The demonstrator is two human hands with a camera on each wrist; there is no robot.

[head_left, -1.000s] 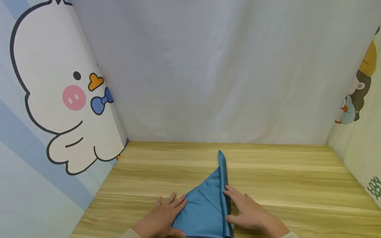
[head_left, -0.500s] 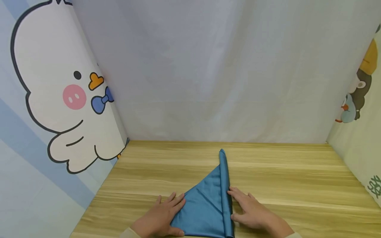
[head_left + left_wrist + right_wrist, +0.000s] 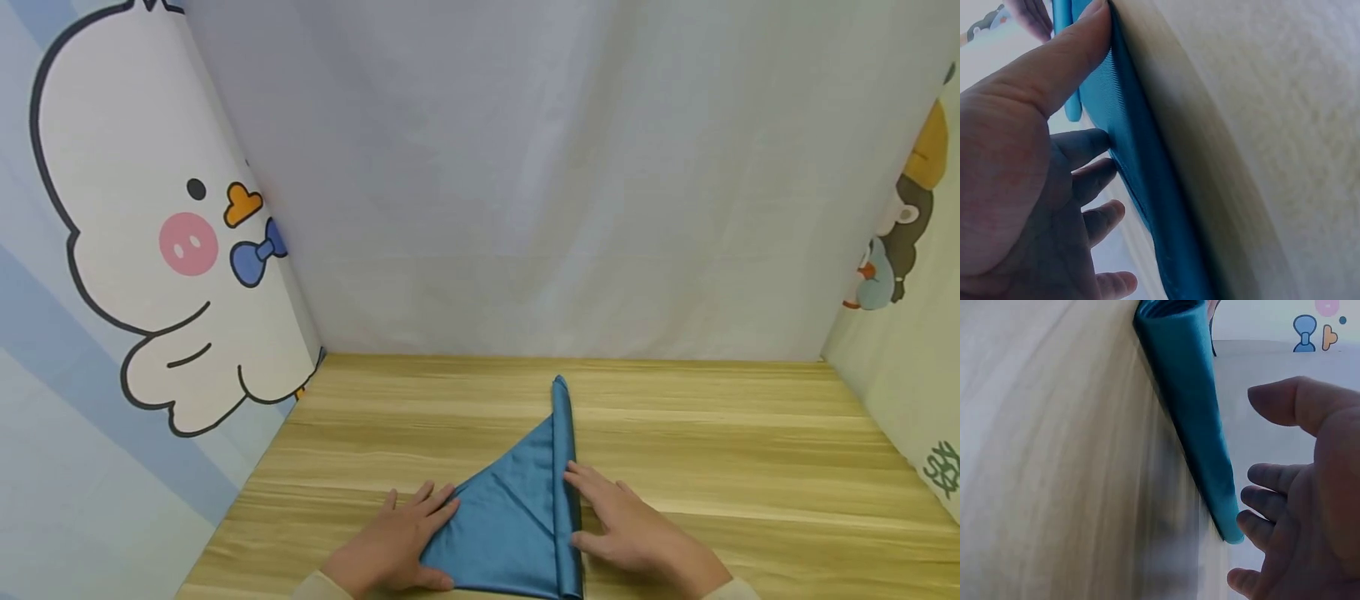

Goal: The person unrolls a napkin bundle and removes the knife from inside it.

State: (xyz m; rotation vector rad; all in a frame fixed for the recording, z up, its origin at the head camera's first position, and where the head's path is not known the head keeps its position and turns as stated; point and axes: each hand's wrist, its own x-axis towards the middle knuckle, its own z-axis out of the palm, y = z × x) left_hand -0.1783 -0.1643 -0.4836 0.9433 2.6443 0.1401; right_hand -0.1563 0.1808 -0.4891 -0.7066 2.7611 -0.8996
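A shiny blue cloth (image 3: 498, 529) lies on the table, its right side wound into a long narrow roll (image 3: 564, 467) whose tip points to the back. My left hand (image 3: 386, 542) rests on the slanting left edge with fingers spread. In the left wrist view the thumb (image 3: 1075, 56) lies on the cloth's face, two fingertips reaching its far edge. Along the right of the roll is my right hand (image 3: 626, 529), fingers loosely extended, fingertips right at its side. Coiled layers show at the roll's near end (image 3: 1172, 309) in the right wrist view.
The wood-grain table (image 3: 750, 450) reaches back to a pale grey curtain (image 3: 562, 183). A panel with a cartoon duck (image 3: 142, 233) borders the left, and another printed panel (image 3: 907, 367) borders the right.
The cloth's roll shifted slightly right, then back left. My left hand has slid a little left along with the cloth's left edge. My right hand moved out and back with the roll.
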